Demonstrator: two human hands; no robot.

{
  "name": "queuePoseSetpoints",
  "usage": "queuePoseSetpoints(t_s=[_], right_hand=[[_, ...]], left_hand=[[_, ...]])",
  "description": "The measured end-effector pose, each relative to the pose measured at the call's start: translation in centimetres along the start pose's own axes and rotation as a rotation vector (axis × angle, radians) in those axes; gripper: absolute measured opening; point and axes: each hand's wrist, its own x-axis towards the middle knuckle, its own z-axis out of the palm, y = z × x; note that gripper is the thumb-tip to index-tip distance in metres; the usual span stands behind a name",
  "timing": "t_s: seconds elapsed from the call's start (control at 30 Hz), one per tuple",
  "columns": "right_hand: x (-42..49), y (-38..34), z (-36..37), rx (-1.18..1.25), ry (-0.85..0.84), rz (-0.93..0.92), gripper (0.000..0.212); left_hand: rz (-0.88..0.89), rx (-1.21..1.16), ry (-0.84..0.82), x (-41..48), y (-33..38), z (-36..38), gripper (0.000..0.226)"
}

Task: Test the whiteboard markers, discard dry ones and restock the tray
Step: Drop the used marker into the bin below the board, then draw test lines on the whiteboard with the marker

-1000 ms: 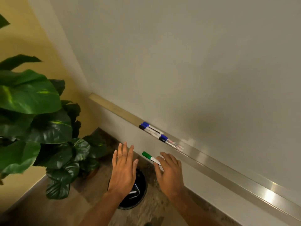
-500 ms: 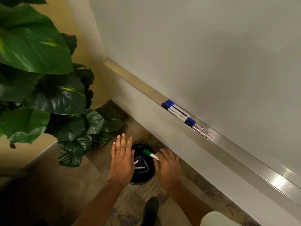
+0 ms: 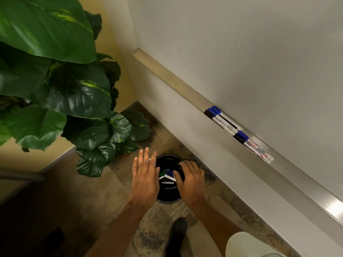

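The fingers [image 3: 146, 158] of the left hand [image 3: 145, 180] are held straight and slightly spread, with nothing gripped, above the left rim of the black bin [image 3: 168, 197]. Those of the right hand [image 3: 191, 179] are loosely curled over the bin's right side. A green-capped marker [image 3: 162, 174] is seen just beside the thumb, but whether it is pinched or lies free in the bin cannot be told.

The step in hand is judged to be the discarding of a dry marker. It is done well if the marker is let go only when directly above the opening, and low enough that it is not bounced off the rim onto the floor.

In the bin, besides the green-capped marker, a blue-capped marker [image 3: 169, 173] and at least one more pale barrel [image 3: 168, 182] are seen lying crossed on the dark bottom. In the metal tray [image 3: 306, 188], at the right under the whiteboard [image 3: 241, 52], two groups of markers are laid end to end. The far group [image 3: 220, 120] has blue and black caps, and so has the nearer group [image 3: 254, 147]. Restocking is judged not yet done.
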Motion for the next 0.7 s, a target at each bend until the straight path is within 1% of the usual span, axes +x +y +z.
queuePoseSetpoints(t_s=[0.23, 0.57, 0.7], right_hand=[[-1.7, 1.2, -3.4, 0.095, 0.141, -0.014, 0.039], [-4.0, 2.8, -11.2, 0.096, 0.279, -0.056, 0.047], [-5.0, 3.6, -14.6, 0.089, 0.321, -0.046, 0.046]], left_hand=[[-0.014, 0.013, 0.014, 0.7, 2.9, -2.2, 0.062], [0.130, -0.042, 0.007, 1.1, 11.4, -6.0, 0.068], [0.182, -0.065, 0.013, 0.7, 14.8, -7.3, 0.068]])
